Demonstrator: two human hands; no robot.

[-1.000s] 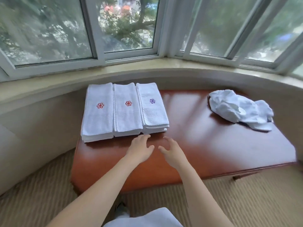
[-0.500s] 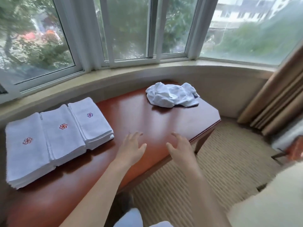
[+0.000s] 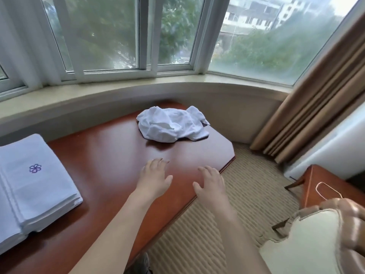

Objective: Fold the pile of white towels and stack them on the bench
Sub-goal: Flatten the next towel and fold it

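A crumpled pile of white towels (image 3: 171, 125) lies at the far right end of the glossy red-brown bench (image 3: 110, 153). At the left edge sits a stack of folded white towels (image 3: 37, 186), its top one marked with a purple flower. My left hand (image 3: 153, 177) hovers over the bench with fingers spread, holding nothing, a short way before the crumpled pile. My right hand (image 3: 210, 184) is stretched out beside it over the bench's front right edge, fingers relaxed and empty.
A curved beige windowsill (image 3: 177, 89) and windows run behind the bench. Brown curtains (image 3: 316, 95) hang at the right. A small brown side table (image 3: 325, 188) and a cream chair (image 3: 308, 244) stand at the lower right on ribbed beige carpet (image 3: 243, 186).
My view has swung right: the folded stacks slid to the left edge and the crumpled pile moved toward the centre. Both hands have moved right along the bench, empty throughout.
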